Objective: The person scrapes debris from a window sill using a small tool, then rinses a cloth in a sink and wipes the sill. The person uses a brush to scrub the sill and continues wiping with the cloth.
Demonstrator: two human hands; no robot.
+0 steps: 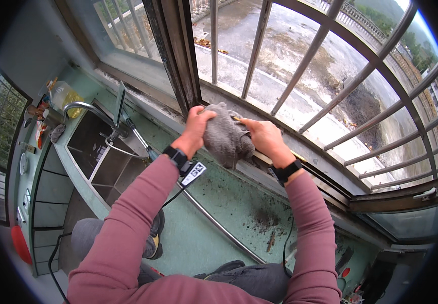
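A bunched grey cloth (222, 136) lies over the window's lower track, draping towards the counter. My left hand (193, 131) grips its left side, with the thumb on top. At the cloth's right edge, my right hand (266, 138) is closed around a thin yellowish stick (237, 118), index finger stretched along it. The stick's tip meets the cloth; its full shape is hidden by the hand. The dirty window track (317, 182) runs on to the right beneath my right wrist.
Metal window bars (257, 49) stand just beyond the sill. A squeegee with a long metal pole (219, 224) leans across the green counter (188, 243), near a curved faucet (89, 108) and steel sink (118, 178). Dark dirt crumbs (266, 218) lie below the sill. An oil jug (64, 97) stands far left.
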